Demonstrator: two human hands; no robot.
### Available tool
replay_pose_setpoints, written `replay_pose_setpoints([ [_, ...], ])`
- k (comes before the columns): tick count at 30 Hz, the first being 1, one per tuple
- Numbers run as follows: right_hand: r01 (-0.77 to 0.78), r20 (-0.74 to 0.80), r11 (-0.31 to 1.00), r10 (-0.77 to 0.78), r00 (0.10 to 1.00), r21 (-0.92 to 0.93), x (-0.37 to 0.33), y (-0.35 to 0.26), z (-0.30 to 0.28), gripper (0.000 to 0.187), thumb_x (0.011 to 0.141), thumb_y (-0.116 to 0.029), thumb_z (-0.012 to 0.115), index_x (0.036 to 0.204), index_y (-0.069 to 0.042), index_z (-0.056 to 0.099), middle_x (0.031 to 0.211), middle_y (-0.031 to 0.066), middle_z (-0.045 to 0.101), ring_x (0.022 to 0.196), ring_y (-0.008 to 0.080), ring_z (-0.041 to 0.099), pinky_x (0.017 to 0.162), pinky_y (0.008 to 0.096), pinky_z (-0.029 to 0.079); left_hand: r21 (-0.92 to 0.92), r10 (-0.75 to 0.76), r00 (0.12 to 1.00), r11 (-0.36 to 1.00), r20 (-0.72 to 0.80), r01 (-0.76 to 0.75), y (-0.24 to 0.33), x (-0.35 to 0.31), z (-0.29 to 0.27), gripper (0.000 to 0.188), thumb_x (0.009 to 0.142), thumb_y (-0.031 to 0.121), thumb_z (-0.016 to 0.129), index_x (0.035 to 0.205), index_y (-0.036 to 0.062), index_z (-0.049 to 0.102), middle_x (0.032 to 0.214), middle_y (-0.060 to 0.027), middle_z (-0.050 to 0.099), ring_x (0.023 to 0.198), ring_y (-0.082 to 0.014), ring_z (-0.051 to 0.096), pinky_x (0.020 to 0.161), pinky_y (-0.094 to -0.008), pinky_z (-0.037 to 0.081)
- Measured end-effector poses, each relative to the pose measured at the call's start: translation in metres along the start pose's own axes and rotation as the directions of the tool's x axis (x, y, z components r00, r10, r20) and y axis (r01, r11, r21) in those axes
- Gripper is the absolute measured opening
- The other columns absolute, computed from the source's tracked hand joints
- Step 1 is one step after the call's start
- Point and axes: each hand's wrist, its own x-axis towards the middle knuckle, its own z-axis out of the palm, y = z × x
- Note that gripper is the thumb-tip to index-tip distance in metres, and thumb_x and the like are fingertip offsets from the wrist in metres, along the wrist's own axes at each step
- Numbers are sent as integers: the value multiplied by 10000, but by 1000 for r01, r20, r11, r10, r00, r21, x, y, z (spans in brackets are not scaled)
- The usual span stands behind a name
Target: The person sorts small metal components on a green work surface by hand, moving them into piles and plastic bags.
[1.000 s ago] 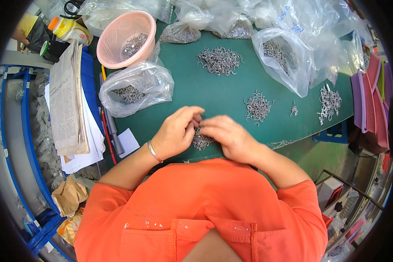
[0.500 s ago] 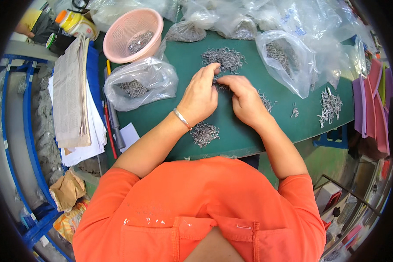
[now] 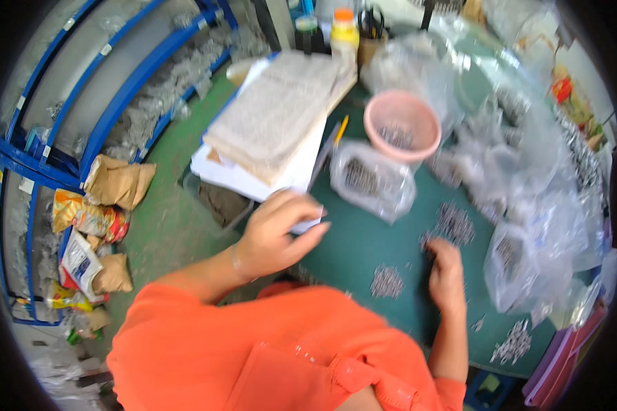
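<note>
Bare green worktop [image 3: 363,250] lies open between the two hands. Ahead, a clear bag of metal parts [image 3: 371,179] and a pink bowl [image 3: 402,126] block the way; a paper stack [image 3: 274,123] crowds the left, and heaped plastic bags [image 3: 528,205] the right.

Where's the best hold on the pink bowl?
Grip the pink bowl at its near rim, coming from above. It stands upright and open, parts in the bottom, and clear bags crowd its sides, so the bare rim is probably the easiest part to reach.
</note>
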Motion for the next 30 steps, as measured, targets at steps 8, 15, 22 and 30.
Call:
replay_pose_setpoints([
  [8, 11, -69, 998, -15, 998, -60, 3, -6, -1, 381, 765, 116, 553, 1123, 15, 636, 1175, 212, 635, 1074, 421, 584, 960, 456, 477, 575, -244, 965, 777, -98, 255, -29, -76, -34, 350, 726, 140, 801, 1000, 58, 599, 861, -102, 587, 821, -323, 595, 717, -418, 439],
  [15, -9, -36, 1000, 9, 999, 11, 4, -21, 2, 339, 801, 94, 562, 1122, 23, 644, 1199, 214, 627, 1094, 420, 582, 980, 458, 469, 450, -124, 975, 872, -183, 195, -55, -79, -1, 184, 773, 9, 703, 937, 64, 640, 850, -91, 587, 768, -303, 605, 681, -413, 459],
  [22, -102, -73, 994, 99, 992, -36, -15, -2, -3, 294, 788, 67, 589, 1071, 23, 656, 1156, 210, 642, 1104, 399, 596, 990, 433, 467, 540, -67, 942, 805, -328, 246, -41, -85, -29, 199, 729, 68, 755, 892, 77, 641, 873, -78, 586, 856, -301, 578, 724, -423, 423],
  [30, -102, -24, 995, 102, 994, -3, -2, -20, -1, 288, 804, 46, 606, 1088, 34, 650, 1168, 215, 635, 1099, 400, 605, 986, 427, 474, 474, -184, 934, 821, -307, 317, -73, -105, -15, 176, 764, 16, 698, 923, 59, 636, 840, -111, 575, 811, -329, 592, 715, -444, 457],
])
